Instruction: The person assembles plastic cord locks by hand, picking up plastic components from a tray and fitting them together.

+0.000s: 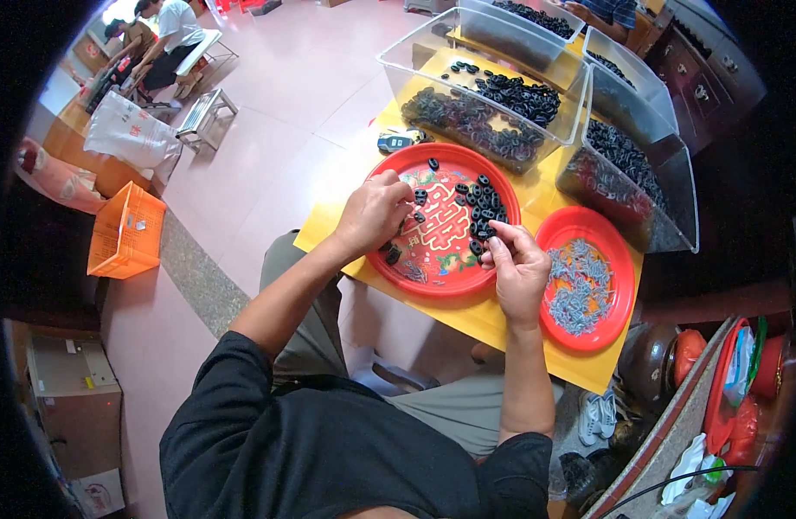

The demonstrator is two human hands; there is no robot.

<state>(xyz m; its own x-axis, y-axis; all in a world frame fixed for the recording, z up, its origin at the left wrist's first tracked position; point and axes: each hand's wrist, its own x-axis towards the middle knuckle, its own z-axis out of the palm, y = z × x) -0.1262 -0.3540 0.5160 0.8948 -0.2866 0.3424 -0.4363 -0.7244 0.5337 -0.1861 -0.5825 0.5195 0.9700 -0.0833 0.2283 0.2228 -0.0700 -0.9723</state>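
A round red tray [450, 283] with a printed pattern holds small black oval pieces with holes, most of them heaped at its right [486, 208]. My left hand [376, 214] hangs over the tray's left side, its fingers curled together; a black piece [420, 197] shows right by the fingertips. At the tray's right rim, the thumb and fingers of my right hand [519, 270] are pinched beside the heap. Whatever either hand grips is too small to make out. A few grey screws [413, 273] lie low in the tray. More grey screws [580, 285] fill a smaller red plate [621, 294] to the right.
Clear plastic bins of black pieces [484, 121] [627, 164] stand behind the tray on the yellow-covered table [363, 272]. A dark key-like object [401, 140] lies by the tray. An orange crate [130, 229] and a metal stool [206, 119] are on the floor leftward. Other people sit farther off.
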